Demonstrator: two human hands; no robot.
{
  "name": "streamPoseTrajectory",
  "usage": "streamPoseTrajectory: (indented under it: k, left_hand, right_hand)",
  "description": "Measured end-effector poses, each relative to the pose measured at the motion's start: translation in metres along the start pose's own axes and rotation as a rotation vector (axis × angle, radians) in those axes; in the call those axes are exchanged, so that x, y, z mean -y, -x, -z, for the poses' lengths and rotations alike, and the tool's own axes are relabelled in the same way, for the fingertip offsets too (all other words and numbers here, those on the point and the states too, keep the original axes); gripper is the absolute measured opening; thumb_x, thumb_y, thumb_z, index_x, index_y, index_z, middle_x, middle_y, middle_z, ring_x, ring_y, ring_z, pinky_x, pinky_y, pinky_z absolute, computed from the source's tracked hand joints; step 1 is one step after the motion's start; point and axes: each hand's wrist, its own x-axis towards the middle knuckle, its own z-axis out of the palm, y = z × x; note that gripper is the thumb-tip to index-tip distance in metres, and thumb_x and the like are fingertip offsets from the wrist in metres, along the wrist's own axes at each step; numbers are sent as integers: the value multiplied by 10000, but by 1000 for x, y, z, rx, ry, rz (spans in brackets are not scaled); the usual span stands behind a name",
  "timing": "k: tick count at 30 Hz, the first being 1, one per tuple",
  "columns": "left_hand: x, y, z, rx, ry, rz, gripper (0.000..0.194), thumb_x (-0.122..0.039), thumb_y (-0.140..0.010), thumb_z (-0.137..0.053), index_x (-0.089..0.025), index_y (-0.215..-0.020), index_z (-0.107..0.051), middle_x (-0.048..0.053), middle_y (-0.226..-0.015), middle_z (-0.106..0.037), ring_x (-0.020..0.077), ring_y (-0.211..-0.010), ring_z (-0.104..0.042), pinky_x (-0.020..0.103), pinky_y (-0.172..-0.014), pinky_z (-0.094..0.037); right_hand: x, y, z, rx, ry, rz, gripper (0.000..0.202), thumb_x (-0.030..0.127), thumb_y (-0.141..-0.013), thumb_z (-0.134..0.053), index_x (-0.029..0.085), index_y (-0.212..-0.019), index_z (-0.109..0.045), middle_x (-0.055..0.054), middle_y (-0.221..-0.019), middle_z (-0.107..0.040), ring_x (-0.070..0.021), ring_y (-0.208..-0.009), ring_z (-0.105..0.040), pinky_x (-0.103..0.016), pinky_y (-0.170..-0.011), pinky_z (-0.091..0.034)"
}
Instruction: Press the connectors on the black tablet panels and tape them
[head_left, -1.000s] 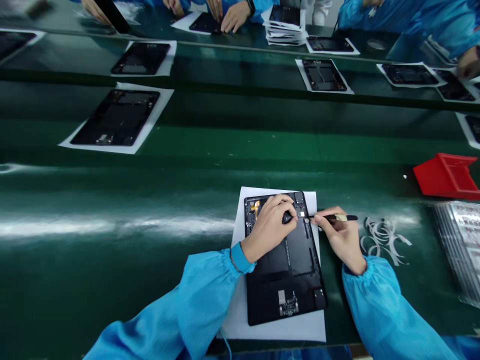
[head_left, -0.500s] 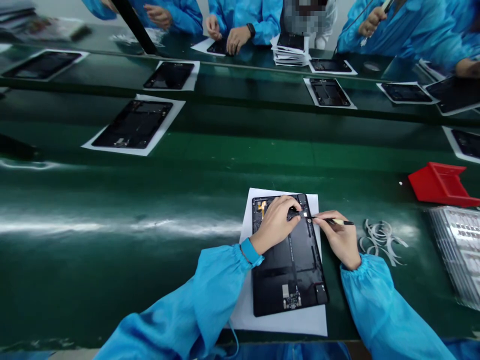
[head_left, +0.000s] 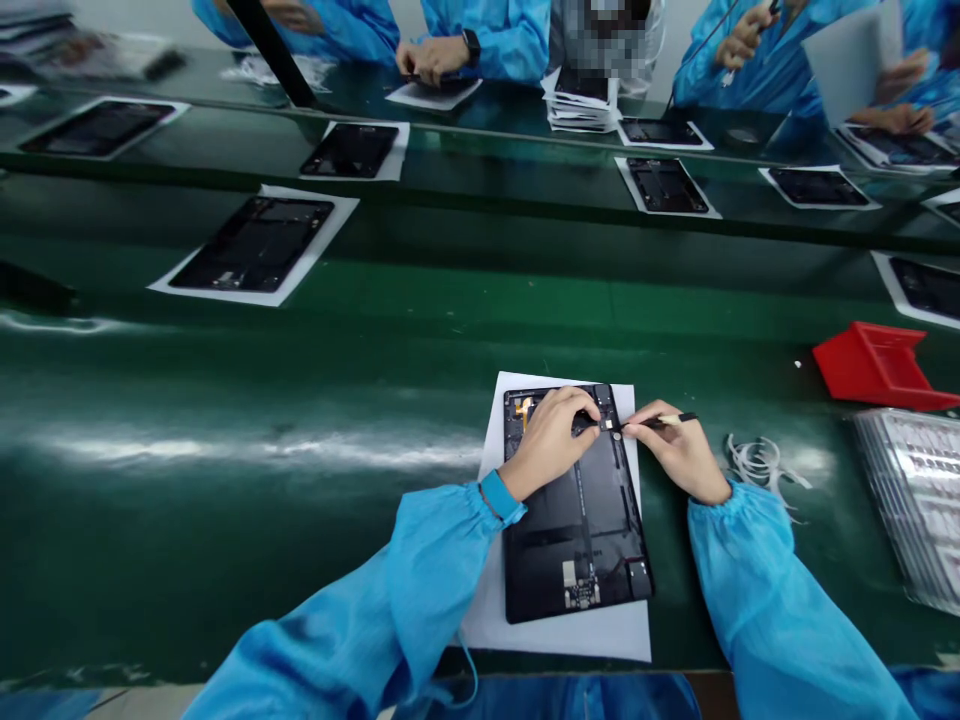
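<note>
An opened black tablet housing (head_left: 555, 540) lies on a white paper sheet (head_left: 615, 642) in front of me, its inner parts facing up. Across the upper part of the housing rests my left hand (head_left: 551, 435), thumb and index finger pinched together near its upper right corner; whatever lies between them is too small to make out. My right hand (head_left: 679, 455), just right of the housing, grips a thin black-and-cream hand tool (head_left: 670, 420). The tool's tip reaches the housing's upper right edge, close to my left fingertips. An orange flex cable (head_left: 523, 408) shows at the upper left.
Curled whitish strips (head_left: 757, 462) lie right of my right hand. Beyond them are stacked clear plastic trays (head_left: 911, 500) and a red bin (head_left: 874, 362). Another tablet housing (head_left: 251, 245) lies farther left; several more line the raised ledge, where co-workers in blue sleeves handle parts.
My right hand has shifted slightly and the tool's rear end has tilted up. My left hand stays on the housing. Across the ledge, a co-worker at the right now lifts a pale sheet.
</note>
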Motion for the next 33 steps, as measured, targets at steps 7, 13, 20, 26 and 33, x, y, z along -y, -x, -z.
streamPoseTrajectory:
  k: [7,13,20,26,33]
  left_hand:
    - [0,0,1,7,13,15,171,-78,-757,-659,-213,-854,-616,36,-1023,-626,229,-1038,-555,401,-930,-444]
    - [-2,-1,2,14,27,34,175,-66,-759,-661,-207,-850,-612,37,-1020,-619,229,-1036,-555,397,-926,-444]
    - [-1,-1,1,10,18,15,186,-56,-762,-663,-212,-845,-606,40,-1043,-617,229,-1057,-555,393,-948,-441]
    - [-2,-2,2,23,10,24,159,-74,-760,-660,-202,-841,-614,45,-1030,-619,230,-1046,-560,399,-942,-445]
    - [-2,-2,6,42,2,-39,188,-45,-747,-587,-199,-850,-617,42,-1034,-638,224,-1041,-567,386,-939,-444]
  right_hand:
    - [-10,6,-3,-66,-93,-38,204,395,-772,-727,201,-774,-664,-23,-755,-680,-181,-723,-645,-330,-693,-522]
    - [-7,10,-1,-57,20,41,119,326,-833,-672,213,-796,-658,-28,-788,-682,-189,-753,-654,-323,-675,-522]
    - [25,20,-6,206,318,219,223,174,-907,-480,246,-1000,-669,-70,-967,-669,-223,-889,-645,-352,-781,-528]
    - [2,11,-13,-183,11,-3,109,322,-844,-649,214,-836,-638,-21,-776,-669,-185,-725,-677,-302,-679,-559]
    - [-8,12,-16,-161,-48,-32,123,339,-799,-713,218,-815,-701,-22,-823,-713,-186,-764,-693,-306,-723,-569]
